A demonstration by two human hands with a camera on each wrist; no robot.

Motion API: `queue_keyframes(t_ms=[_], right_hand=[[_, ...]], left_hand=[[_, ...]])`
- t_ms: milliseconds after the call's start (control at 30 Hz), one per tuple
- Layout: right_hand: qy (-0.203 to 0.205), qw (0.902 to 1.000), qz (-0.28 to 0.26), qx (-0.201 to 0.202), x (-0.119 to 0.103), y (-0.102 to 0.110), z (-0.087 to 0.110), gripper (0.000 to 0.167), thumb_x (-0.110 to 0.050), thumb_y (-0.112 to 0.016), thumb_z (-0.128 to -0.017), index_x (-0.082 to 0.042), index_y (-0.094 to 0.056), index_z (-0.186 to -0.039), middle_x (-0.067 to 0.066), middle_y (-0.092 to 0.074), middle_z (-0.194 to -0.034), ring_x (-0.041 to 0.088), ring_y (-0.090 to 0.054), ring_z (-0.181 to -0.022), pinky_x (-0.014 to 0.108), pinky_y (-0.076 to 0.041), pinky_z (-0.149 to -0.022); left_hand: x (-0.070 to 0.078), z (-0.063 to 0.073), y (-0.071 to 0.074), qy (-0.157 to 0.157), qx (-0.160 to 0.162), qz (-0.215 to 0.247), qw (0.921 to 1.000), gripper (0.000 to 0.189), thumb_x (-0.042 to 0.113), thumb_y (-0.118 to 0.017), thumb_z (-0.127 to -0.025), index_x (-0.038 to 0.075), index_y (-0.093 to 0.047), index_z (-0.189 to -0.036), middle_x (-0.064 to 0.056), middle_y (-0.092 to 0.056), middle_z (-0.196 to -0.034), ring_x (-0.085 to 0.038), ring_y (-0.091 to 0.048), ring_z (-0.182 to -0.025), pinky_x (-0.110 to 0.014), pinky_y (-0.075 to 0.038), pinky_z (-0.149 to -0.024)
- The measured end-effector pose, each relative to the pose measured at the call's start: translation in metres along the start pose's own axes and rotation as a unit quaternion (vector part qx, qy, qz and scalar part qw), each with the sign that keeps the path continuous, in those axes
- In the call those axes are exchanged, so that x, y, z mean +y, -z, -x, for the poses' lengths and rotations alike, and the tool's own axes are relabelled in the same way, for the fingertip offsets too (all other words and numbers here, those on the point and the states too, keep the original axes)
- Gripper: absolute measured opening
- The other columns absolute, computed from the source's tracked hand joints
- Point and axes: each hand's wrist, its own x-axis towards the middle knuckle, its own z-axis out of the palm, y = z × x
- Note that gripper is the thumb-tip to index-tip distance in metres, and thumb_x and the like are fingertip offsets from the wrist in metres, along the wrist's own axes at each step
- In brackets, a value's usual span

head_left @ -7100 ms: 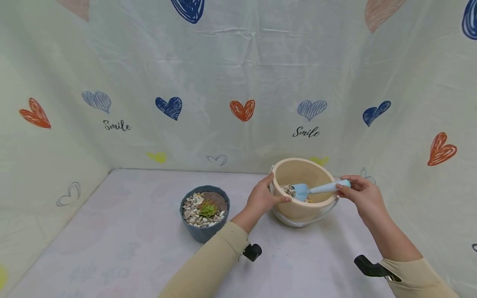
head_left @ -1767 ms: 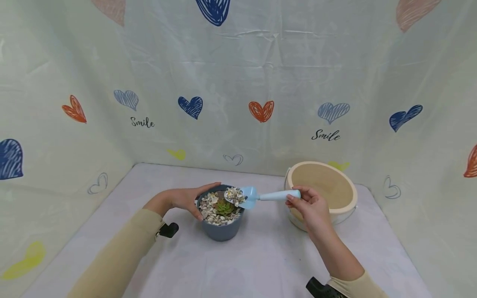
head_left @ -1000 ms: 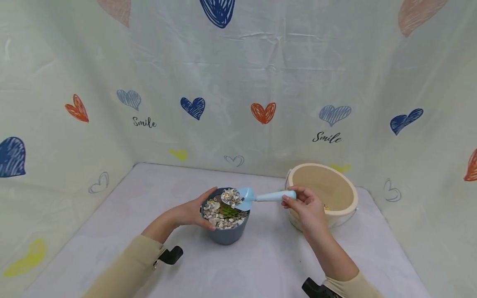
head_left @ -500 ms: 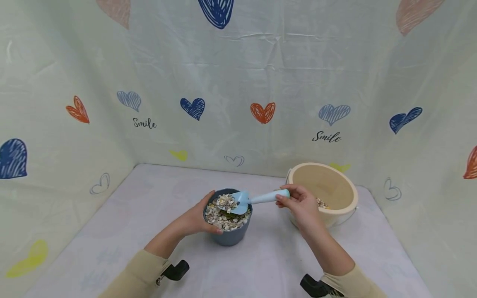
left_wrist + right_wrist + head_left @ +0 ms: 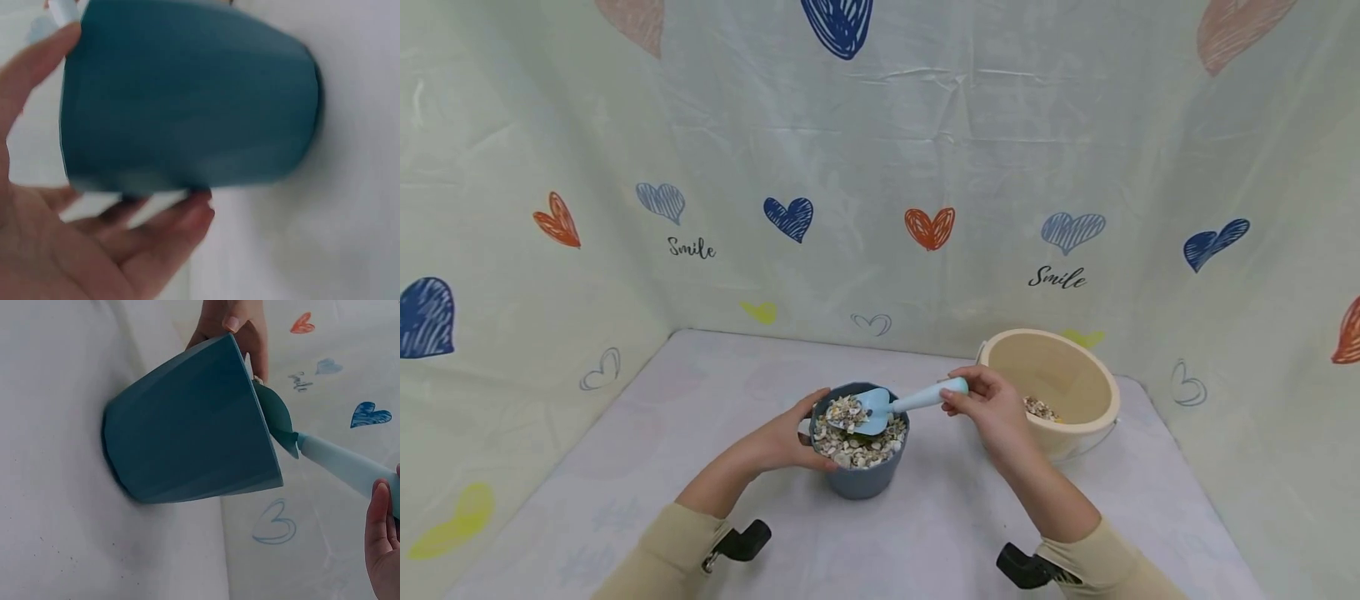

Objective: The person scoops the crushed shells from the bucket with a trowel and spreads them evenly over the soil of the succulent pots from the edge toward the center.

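In the head view a blue-grey flower pot (image 5: pixel 861 483) stands on the table, full of pale pebbles (image 5: pixel 857 455). My left hand (image 5: pixel 781 439) holds the pot by its left side, thumb at the near rim; the left wrist view shows the fingers bent around the wall. My right hand (image 5: pixel 992 410) pinches the handle end of a light-blue hand trowel (image 5: pixel 877 412). A heap of pebbles (image 5: pixel 846 412) sits on the blade, low over the pot's opening. Under the blade the succulent is mostly hidden, with a bit of green showing.
A cream bucket (image 5: pixel 1067 379) with a wire handle stands to the right, some pebbles (image 5: pixel 1040 408) at its bottom. The white-covered table (image 5: pixel 737 358) ends at a hanging cloth printed with hearts (image 5: pixel 929 228). A black wrist mount (image 5: pixel 741 542) hangs below the left sleeve.
From above the bucket, the loaded trowel has come left over the pot, then lowered towards its near left side. My left hand has moved from the bucket rim to the pot, which has shifted slightly right.
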Motion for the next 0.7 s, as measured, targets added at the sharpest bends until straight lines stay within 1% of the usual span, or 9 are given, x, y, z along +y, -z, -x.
queue_keyframes(t_ms=[33, 100, 233, 367, 467, 567, 700], right_hand=[[-0.001, 1.0, 0.001, 0.001, 0.0, -0.001, -0.001, 0.024, 0.008, -0.069, -0.086, 0.008, -0.061, -0.109, 0.01, -0.067, -0.091, 0.018, -0.067, -0.071, 0.031, -0.057, -0.071], [-0.004, 1.0, -0.002, 0.001, -0.001, -0.003, -0.002, 0.025, 0.008, -0.07, -0.085, 0.009, -0.061, -0.108, 0.011, -0.067, -0.091, 0.018, -0.067, -0.071, 0.031, -0.057, -0.07], [-0.009, 0.9999, -0.011, 0.005, 0.0, -0.01, -0.003, 0.023, 0.01, -0.069, -0.084, 0.01, -0.061, -0.106, 0.014, -0.067, -0.089, 0.017, -0.066, -0.068, 0.029, -0.057, -0.068], [-0.011, 0.9999, -0.005, 0.006, 0.001, -0.016, -0.004, 0.023, 0.01, -0.07, -0.084, 0.009, -0.062, -0.105, 0.013, -0.068, -0.088, 0.016, -0.066, -0.067, 0.029, -0.056, -0.067], [-0.008, 1.0, -0.002, 0.004, 0.0, -0.02, -0.006, 0.023, 0.01, -0.07, -0.083, 0.009, -0.063, -0.105, 0.011, -0.068, -0.087, 0.016, -0.066, -0.068, 0.028, -0.056, -0.067], [-0.003, 1.0, 0.002, 0.002, -0.003, -0.023, -0.007, 0.024, 0.009, -0.07, -0.084, 0.009, -0.064, -0.107, 0.011, -0.067, -0.089, 0.016, -0.066, -0.069, 0.028, -0.056, -0.067], [0.01, 0.9997, 0.023, -0.001, -0.01, -0.027, -0.009, 0.024, 0.004, -0.071, -0.086, 0.004, -0.065, -0.109, 0.012, -0.066, -0.092, 0.017, -0.065, -0.072, 0.028, -0.056, -0.068]], left_hand=[[-0.002, -0.001, 0.004, -0.002, -0.012, 0.008, 0.9999, 0.109, 0.009, -0.085, -0.074, 0.009, -0.013, -0.156, -0.032, -0.024, -0.149, -0.037, -0.059, -0.11, -0.054, -0.044, -0.094], [-0.007, -0.003, 0.012, -0.01, -0.031, 0.022, 0.9992, 0.106, 0.01, -0.083, -0.076, 0.011, -0.015, -0.156, -0.03, -0.027, -0.148, -0.035, -0.059, -0.111, -0.052, -0.046, -0.092], [-0.017, -0.008, 0.023, -0.037, -0.064, 0.034, 0.9967, 0.099, 0.009, -0.081, -0.078, 0.011, -0.019, -0.155, -0.027, -0.033, -0.146, -0.039, -0.053, -0.119, -0.047, -0.05, -0.088], [-0.023, -0.015, 0.029, -0.062, -0.1, 0.034, 0.9925, 0.1, 0.006, -0.081, -0.078, 0.007, -0.017, -0.155, -0.029, -0.03, -0.148, -0.042, -0.048, -0.123, -0.045, -0.052, -0.087], [-0.023, -0.021, 0.033, -0.079, -0.125, 0.022, 0.9887, 0.104, 0.005, -0.082, -0.077, 0.006, -0.015, -0.156, -0.029, -0.028, -0.149, -0.044, -0.044, -0.126, -0.046, -0.051, -0.09], [-0.02, -0.029, 0.037, -0.098, -0.149, 0.004, 0.984, 0.107, 0.004, -0.083, -0.075, 0.006, -0.013, -0.156, -0.026, -0.025, -0.152, -0.047, -0.038, -0.132, -0.05, -0.046, -0.097], [-0.015, -0.039, 0.039, -0.119, -0.17, -0.024, 0.9781, 0.11, 0.005, -0.086, -0.072, 0.008, -0.015, -0.156, -0.022, -0.023, -0.154, -0.05, -0.029, -0.136, -0.054, -0.041, -0.101]])
